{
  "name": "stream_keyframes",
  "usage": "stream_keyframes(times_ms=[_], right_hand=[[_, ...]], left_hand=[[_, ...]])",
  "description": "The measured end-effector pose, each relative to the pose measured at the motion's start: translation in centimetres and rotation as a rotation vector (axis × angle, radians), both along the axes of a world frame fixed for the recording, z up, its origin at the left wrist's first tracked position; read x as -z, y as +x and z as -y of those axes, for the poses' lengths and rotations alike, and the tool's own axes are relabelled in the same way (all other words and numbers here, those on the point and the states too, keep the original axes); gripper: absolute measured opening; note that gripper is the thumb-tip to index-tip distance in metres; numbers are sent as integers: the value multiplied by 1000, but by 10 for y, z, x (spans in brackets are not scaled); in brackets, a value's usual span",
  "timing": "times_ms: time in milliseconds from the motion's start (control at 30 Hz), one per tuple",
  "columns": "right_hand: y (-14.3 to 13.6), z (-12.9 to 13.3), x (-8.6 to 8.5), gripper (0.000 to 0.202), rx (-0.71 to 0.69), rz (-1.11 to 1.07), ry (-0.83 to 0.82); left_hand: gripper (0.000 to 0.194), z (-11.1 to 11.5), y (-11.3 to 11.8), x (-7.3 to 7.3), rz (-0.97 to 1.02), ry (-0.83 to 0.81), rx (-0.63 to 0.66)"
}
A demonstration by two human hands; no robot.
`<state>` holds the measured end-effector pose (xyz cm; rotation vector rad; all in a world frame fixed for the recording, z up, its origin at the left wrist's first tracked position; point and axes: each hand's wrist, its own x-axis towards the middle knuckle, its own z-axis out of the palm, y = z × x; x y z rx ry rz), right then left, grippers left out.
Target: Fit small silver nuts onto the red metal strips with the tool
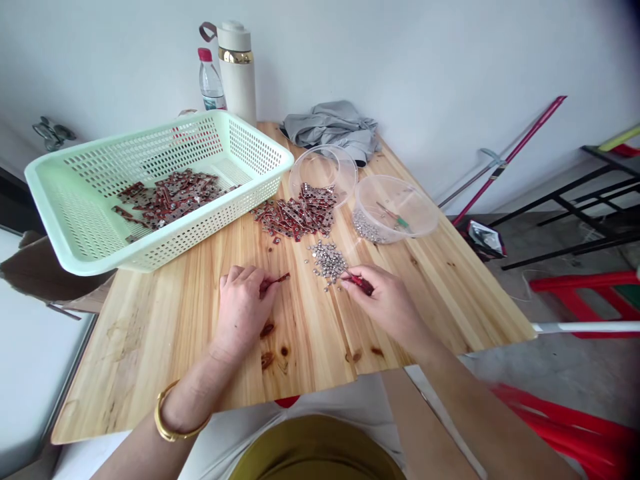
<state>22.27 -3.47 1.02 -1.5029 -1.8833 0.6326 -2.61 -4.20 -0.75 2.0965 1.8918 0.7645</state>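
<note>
Near the middle of the wooden table, my left hand point(245, 297) is closed on a small reddish-brown strip point(283, 277), whose end sticks out past the thumb. My right hand point(383, 293) grips a small red-handled tool point(361, 285); its thin tip points left at a loose heap of small silvery metal pieces point(329, 261). The tool's exact kind is unclear. Behind that heap lies a pile of reddish-brown strips with metal dots point(295, 215), partly against a clear plastic lid point(345, 167). A clear round tub point(423, 217) holds more silvery pieces and a green-handled tool point(401, 220).
A pale green basket point(173, 250) with more strips fills the table's left rear. At the back stand a white flask point(237, 80) and a plastic bottle point(211, 83), beside a grey cloth point(333, 123). Red stools point(585, 297) and a black metal frame point(565, 200) are at right.
</note>
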Motion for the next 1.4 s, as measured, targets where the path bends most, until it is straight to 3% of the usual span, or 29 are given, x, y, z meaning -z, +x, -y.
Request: stream_keyframes(times_ms=[300,500,667,900,1200,1400], right_hand=[[-5,7,7,10,-62,240,83],[-50,-6,-1,11,-218,133,178],[-80,-24,8,12,-367,201,226],[-80,-27,14,14,-390,257,209],[-79,-28,8,9,-428,193,109],[-80,-18,13,16,-418,253,239]], left_hand=[[7,3,-3,2,36,23,40],[6,3,-4,1,70,8,63],[9,1,-8,3,97,-19,93],[13,2,-10,-1,64,-76,137],[14,4,-10,-3,-32,-68,63],[18,3,-10,0,-57,-41,34]])
